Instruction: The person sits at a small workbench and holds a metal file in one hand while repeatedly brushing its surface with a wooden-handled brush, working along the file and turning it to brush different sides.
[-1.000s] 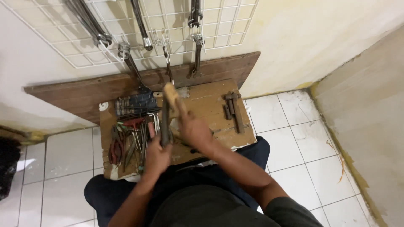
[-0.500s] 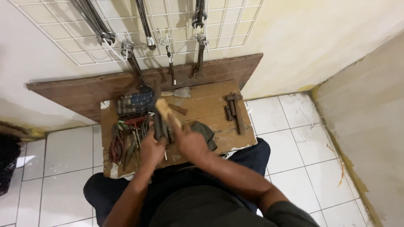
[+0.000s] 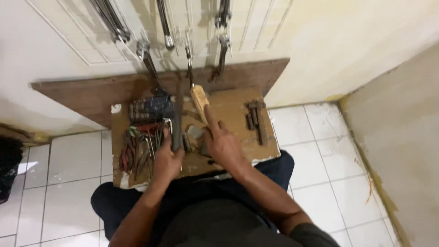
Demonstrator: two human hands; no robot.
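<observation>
At the frame's centre, the left hand (image 3: pixel 168 158) is clamped round a dark flat tool (image 3: pixel 177 126) standing on the wooden worktop (image 3: pixel 228 107), while the right hand (image 3: pixel 224 144), forefinger outstretched, grips a wooden-handled tool (image 3: pixel 199 97), with pliers (image 3: pixel 135 153) heaped loose at left.

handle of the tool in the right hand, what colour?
Light tan wood handle, head view, gripped by the right hand.
</observation>
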